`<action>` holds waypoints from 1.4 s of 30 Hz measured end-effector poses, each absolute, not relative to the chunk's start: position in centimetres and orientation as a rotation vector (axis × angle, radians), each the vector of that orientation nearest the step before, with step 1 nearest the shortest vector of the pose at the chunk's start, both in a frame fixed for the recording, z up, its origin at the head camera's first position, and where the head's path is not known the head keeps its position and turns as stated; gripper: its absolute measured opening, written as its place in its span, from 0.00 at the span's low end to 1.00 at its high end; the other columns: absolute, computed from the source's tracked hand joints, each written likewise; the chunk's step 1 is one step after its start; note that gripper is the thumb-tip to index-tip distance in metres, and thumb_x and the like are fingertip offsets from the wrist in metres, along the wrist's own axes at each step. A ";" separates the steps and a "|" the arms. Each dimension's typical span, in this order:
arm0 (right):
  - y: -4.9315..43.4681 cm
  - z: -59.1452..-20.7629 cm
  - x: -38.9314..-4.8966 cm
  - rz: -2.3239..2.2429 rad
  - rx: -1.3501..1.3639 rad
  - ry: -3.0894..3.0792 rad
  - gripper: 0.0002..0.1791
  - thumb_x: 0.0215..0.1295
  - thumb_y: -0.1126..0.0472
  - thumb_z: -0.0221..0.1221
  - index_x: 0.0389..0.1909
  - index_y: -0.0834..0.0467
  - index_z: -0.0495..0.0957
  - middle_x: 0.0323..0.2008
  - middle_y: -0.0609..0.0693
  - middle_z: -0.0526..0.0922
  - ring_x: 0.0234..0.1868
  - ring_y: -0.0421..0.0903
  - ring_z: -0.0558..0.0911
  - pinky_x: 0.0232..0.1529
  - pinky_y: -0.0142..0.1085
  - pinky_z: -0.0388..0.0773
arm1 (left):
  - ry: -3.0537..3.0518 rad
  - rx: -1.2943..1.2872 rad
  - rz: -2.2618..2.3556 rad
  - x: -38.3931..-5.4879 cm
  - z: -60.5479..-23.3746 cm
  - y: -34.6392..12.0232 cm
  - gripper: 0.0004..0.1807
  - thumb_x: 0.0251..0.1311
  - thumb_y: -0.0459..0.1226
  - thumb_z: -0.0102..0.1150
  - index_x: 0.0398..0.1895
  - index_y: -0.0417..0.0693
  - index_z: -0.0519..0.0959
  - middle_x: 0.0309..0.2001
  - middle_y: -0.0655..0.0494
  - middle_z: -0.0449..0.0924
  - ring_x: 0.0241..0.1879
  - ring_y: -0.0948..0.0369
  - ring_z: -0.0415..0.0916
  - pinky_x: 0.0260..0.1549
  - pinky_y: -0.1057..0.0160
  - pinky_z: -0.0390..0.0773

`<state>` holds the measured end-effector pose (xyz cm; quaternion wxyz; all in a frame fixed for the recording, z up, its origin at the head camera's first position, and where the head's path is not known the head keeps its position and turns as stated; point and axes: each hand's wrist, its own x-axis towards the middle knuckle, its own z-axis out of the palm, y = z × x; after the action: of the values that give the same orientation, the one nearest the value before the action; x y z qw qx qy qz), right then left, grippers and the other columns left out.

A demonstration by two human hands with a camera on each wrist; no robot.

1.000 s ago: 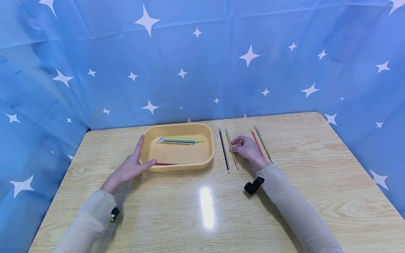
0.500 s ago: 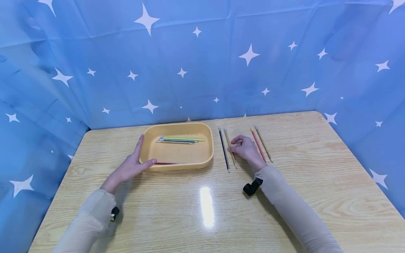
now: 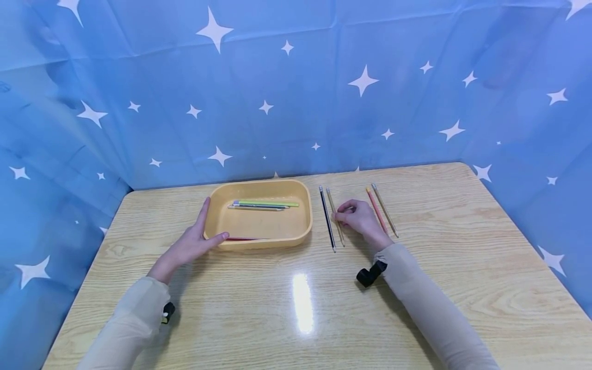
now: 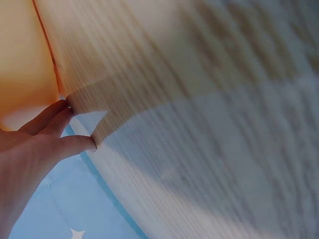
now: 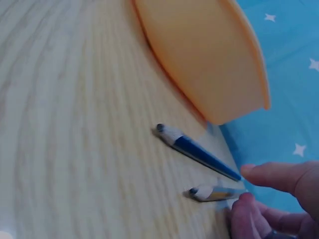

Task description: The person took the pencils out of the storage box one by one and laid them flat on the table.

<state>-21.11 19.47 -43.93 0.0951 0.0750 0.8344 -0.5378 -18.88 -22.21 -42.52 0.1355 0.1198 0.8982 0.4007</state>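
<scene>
My left hand (image 3: 191,244) rests with outstretched fingers against the left end of a yellow plastic tray (image 3: 250,226), the thumb lying over its near-left corner. Right of the tray, a gold pencil (image 3: 331,203) lies on the table, its sharpened tip toward me. My right hand (image 3: 361,218) has its thumb and curled fingers at this pencil's middle, pinching it. Just left of it lies a dark blue-black pencil (image 3: 327,218), nearly parallel. In the right wrist view the thumb tip overlaps the far end of the dark pencil (image 5: 202,154).
Right of my right hand lie a coral-red pencil (image 3: 376,208) and another gold pencil (image 3: 384,208). Inside the tray are several pencils, including a yellow-green one (image 3: 277,203), and a red one (image 3: 245,239) along the near wall. A blue starred cloth (image 3: 296,103) hangs behind the wooden table (image 3: 259,298).
My right hand has shifted the gold pencil slightly left, closer to the dark pencil. My left hand and the tray have stayed in place.
</scene>
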 end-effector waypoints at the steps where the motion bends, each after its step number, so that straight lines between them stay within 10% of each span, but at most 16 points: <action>1: 19.5 -43.9 -21.1 -1.611 0.228 2.451 0.14 0.60 0.62 0.65 0.42 0.68 0.76 0.27 0.52 0.79 0.26 0.43 0.79 0.29 0.32 0.78 | 2.598 0.344 1.162 -18.9 -42.6 -22.2 0.58 0.63 0.52 0.59 0.76 0.51 0.23 0.74 0.32 0.37 0.69 0.35 0.45 0.64 0.37 0.50; 29: 11.1 -37.6 -20.2 -1.707 -0.578 2.310 0.07 0.62 0.66 0.62 0.39 0.65 0.79 0.32 0.60 0.82 0.36 0.63 0.79 0.36 0.44 0.81 | 2.603 0.321 1.150 -18.7 -42.6 -22.3 0.59 0.62 0.54 0.60 0.75 0.52 0.23 0.74 0.31 0.38 0.68 0.33 0.47 0.63 0.36 0.51; 42: 7.0 -38.3 -21.1 -1.442 -0.802 2.386 0.07 0.59 0.67 0.65 0.37 0.64 0.81 0.27 0.48 0.82 0.31 0.43 0.79 0.39 0.33 0.78 | 2.617 0.344 1.114 -18.8 -42.4 -22.4 0.62 0.59 0.55 0.63 0.75 0.53 0.22 0.71 0.27 0.45 0.65 0.33 0.55 0.62 0.38 0.56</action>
<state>-21.12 7.02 -38.34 0.1199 -0.2743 0.8166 -0.4934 -18.83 -22.36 -42.41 0.1379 0.1188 0.9047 0.3853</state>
